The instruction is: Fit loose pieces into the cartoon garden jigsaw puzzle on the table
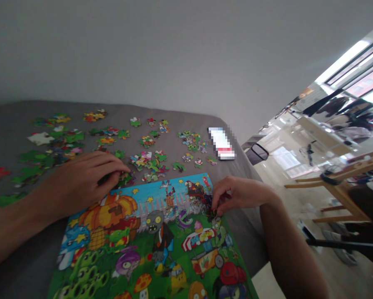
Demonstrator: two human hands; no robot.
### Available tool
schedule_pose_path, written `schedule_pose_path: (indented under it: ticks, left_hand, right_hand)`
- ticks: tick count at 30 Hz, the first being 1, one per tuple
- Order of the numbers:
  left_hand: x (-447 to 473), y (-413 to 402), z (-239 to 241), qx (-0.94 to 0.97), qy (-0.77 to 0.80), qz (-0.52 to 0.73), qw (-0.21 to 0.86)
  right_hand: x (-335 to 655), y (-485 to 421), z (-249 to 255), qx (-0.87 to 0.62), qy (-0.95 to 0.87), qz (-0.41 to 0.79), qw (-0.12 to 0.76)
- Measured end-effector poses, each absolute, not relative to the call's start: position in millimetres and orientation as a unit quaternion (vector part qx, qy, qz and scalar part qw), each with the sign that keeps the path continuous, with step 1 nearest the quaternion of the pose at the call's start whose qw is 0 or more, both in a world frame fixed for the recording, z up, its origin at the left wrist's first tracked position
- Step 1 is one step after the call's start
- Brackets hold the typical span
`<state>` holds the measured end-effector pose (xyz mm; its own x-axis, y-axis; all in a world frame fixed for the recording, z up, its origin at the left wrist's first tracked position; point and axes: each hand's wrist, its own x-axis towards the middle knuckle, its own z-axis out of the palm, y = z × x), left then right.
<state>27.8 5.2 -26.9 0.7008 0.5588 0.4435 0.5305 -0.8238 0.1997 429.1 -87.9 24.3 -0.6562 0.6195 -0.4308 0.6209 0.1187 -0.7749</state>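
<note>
- Work in hand: a jigsaw puzzle (149, 245) lies on a grey cloth (24, 265), largely assembled. Cartoon picture with pumpkin, fence and green lawn.
- Step, as judged: a single puzzle piece (210, 213) is being fitted at the puzzle's right edge, about a third of the way down from its far edge.
- Right hand (236, 193): comes in from the right of the puzzle with the wrist off its edge. The fingers (219, 200) are bunched, thumb against forefinger, pinching the dark puzzle piece. The piece touches or sits just above the puzzle surface; I cannot tell whether it is seated.
- Left hand (83, 180): lies palm down at the puzzle's far left corner, with the forearm running off past the puzzle's left side. Its fingers are held together and curled, with the tips on a few dark green pieces just beyond the puzzle's far edge. Whether one is gripped is hidden by the hand.
- Loose pieces (149, 160): scattered in clumps beyond the puzzle's far edge and out to its far left, mostly green, some red and yellow.
- Next move calls for, as judged:
  - turning the pinched piece until its tabs match the gap;
  - pressing it flat without lifting the neighbouring pieces;
  - keeping the left hand down as a brace, so the puzzle does not slide on the cloth.
- Risk, as judged: the spot is right at the puzzle's edge, close to where the cloth drops away, so a slipped piece could go to the floor.
- Other: a blurred white object (221, 143) lies beyond the puzzle's far right corner. A wooden frame (339, 187) stands well off to the puzzle's right.
</note>
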Motion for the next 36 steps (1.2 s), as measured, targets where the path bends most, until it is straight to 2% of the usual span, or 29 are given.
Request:
schedule_pose_path:
  ticks: [10,18,24,28,32,36]
  left_hand:
    - [25.1,6.8,-30.8,0.927,0.278,0.251,-0.001]
    - [26.3,5.9,-29.8,0.924,0.29,0.249,0.021]
    - [27.7,5.1,-27.0,0.919,0.312,0.242,0.026]
    - [26.9,4.8,-26.3,0.922,0.302,0.24,0.019]
    - [26.3,5.1,-26.8,0.924,0.289,0.249,0.01]
    - [26.9,5.2,-26.3,0.924,0.295,0.244,0.016]
  right_hand:
    - [410.5,-88.9,24.1,0.523,0.76,-0.385,0.034]
    - [408.5,-91.1,23.8,0.547,0.748,-0.375,0.037]
    - [415.8,-89.0,24.1,0.539,0.754,-0.375,0.005]
    - [423.2,-84.7,20.3,0.515,0.772,-0.366,-0.07]
    - [423.9,-74.4,5.7,0.543,0.779,-0.199,-0.24]
    - [420.0,-64.5,-9.5,0.562,0.774,-0.117,-0.268]
